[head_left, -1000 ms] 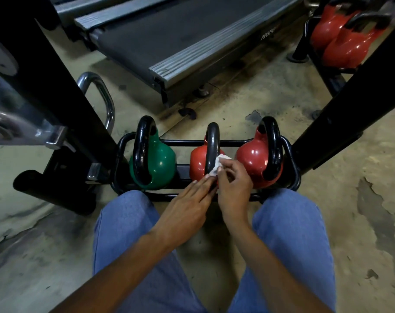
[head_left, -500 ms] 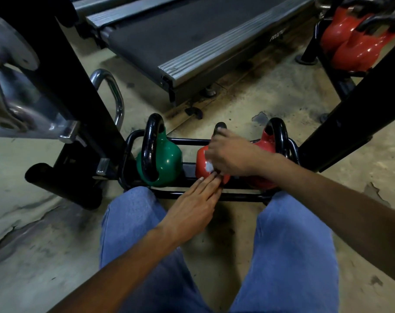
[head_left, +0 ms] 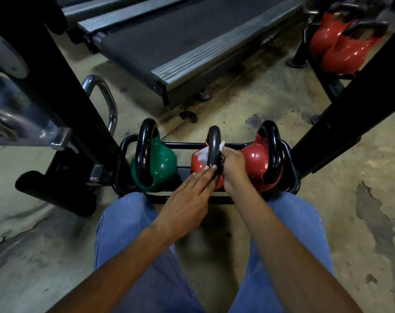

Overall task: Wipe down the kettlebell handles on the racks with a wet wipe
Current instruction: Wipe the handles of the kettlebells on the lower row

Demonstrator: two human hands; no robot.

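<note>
where the right hand [head_left: 233, 164] grips, the wipe [head_left: 202, 155] wraps the handle [head_left: 214, 143] (middle kettlebell [head_left: 196, 166]).

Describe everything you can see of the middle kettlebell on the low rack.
The middle kettlebell has a red, glossy body and a black loop handle seen edge-on, standing upright. It sits in the low black rack between a green kettlebell and another red kettlebell. The right hand grips the white wipe around its handle; the left hand rests straight fingers against its near side.
</note>
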